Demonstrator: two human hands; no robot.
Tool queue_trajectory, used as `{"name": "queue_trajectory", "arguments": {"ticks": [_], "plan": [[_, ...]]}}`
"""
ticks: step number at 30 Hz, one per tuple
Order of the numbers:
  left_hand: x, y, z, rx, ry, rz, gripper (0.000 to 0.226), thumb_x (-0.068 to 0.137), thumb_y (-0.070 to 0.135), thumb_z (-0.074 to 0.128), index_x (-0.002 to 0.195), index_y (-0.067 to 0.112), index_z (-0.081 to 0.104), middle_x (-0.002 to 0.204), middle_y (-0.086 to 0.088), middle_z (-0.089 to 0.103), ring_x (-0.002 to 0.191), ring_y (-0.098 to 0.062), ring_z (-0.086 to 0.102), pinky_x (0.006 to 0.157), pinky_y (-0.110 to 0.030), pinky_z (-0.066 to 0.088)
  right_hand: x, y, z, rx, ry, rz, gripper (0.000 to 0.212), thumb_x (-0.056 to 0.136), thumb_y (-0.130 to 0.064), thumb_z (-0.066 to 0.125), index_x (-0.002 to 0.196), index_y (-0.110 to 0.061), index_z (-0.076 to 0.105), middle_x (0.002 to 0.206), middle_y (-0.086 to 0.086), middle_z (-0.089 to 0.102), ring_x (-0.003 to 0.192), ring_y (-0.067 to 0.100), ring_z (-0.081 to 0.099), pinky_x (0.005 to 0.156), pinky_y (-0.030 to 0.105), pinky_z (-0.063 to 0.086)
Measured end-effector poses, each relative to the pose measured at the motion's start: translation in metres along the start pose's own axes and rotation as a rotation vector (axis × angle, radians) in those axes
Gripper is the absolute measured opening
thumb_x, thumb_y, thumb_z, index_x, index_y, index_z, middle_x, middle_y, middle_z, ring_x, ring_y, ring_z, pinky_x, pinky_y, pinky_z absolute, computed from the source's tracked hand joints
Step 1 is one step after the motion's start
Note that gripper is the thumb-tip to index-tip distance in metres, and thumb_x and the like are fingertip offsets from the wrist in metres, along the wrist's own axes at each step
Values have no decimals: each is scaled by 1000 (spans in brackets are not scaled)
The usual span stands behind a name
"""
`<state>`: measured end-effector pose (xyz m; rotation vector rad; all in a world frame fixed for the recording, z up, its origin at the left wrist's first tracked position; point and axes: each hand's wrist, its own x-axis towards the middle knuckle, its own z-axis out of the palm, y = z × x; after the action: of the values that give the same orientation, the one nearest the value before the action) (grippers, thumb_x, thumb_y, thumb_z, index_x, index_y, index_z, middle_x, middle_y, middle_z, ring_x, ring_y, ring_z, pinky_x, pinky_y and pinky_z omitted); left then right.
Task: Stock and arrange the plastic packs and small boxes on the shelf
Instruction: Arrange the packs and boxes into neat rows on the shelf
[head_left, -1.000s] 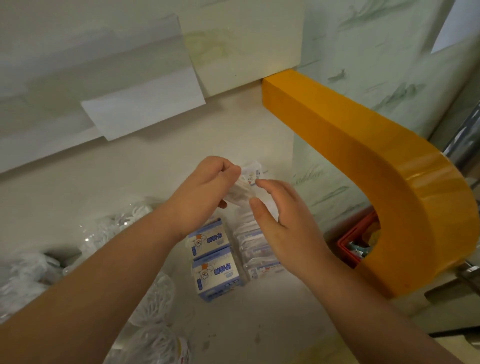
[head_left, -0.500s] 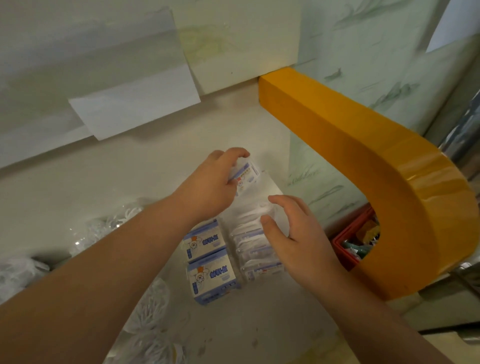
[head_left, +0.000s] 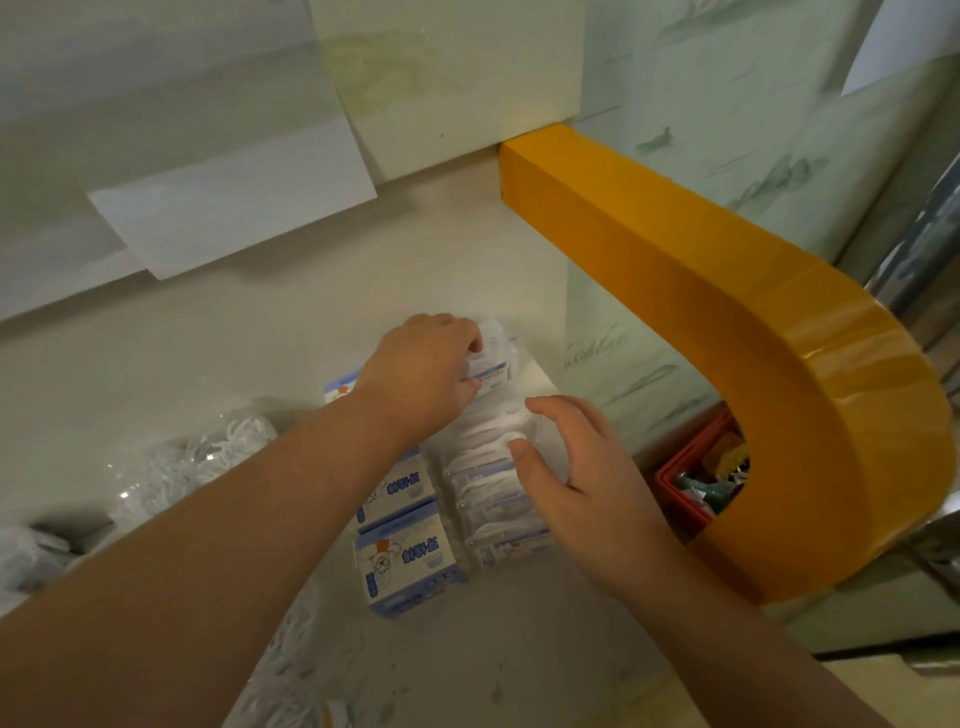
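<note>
Setting a plastic pack at the far end of the row

Left hand (head_left: 421, 379) pinches the plastic pack (head_left: 491, 358); right hand (head_left: 566, 467), fingers loose, rests on the row of packs (head_left: 498, 499) beside the small boxes (head_left: 410, 556). Light, crinkly, slippery: grip the edges.

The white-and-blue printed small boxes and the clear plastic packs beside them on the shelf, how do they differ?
The white-and-blue printed small boxes are opaque cardboard with a cartoon and blue lettering; the clear plastic packs are see-through, with white contents. The boxes lie untouched; the left hand grips the rearmost pack, the right hand rests on the row. Both form adjacent rows on the pale shelf.
</note>
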<state>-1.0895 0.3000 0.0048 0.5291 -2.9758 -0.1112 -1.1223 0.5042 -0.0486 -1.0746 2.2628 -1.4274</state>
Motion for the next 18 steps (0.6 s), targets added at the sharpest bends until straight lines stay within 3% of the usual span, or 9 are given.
{"name": "queue_trajectory", "arguments": {"ticks": [5,8,11,13,16,18], "plan": [[1,-5,3,96,87,21,34,86,41,67,114,23,62,118,-1,52,109,-23,45,93,-36,42,1,2,-2,28,0,26,47,90,-57,45,134,-38,45,130,-24,43,117,-8,44,85,2,33],[4,-7,4,63,41,56,29,89,36,64,114,22,61,122,0,54,111,-23,47,96,-35,40,0,5,-2,33,-27,40,49,90,-60,45,136,-44,40,130,-32,38,112,-24,38,76,-2,34],[6,-7,4,62,-18,56,22,91,34,61,109,22,59,114,0,59,104,-22,50,92,-38,43,0,7,0,49,-74,57,51,91,-61,46,139,-51,33,131,-37,33,106,-34,31,75,-1,32],[6,-6,3,87,-26,42,22,91,35,60,109,22,60,110,0,59,101,-22,50,88,-38,44,1,8,3,63,-111,74,54,92,-61,45,142,-52,28,135,-37,32,107,-31,33,84,4,32],[2,-7,1,148,-21,30,23,92,37,59,110,24,60,110,0,61,99,-22,52,82,-36,44,4,9,6,59,-143,84,57,94,-56,46,146,-51,24,147,-30,31,123,-14,33,95,16,34],[-2,-9,-1,173,-29,18,23,92,38,59,111,24,59,112,1,61,100,-23,53,81,-36,44,5,9,8,53,-147,79,57,97,-50,47,148,-47,24,151,-25,31,129,-10,31,97,14,31]]}}
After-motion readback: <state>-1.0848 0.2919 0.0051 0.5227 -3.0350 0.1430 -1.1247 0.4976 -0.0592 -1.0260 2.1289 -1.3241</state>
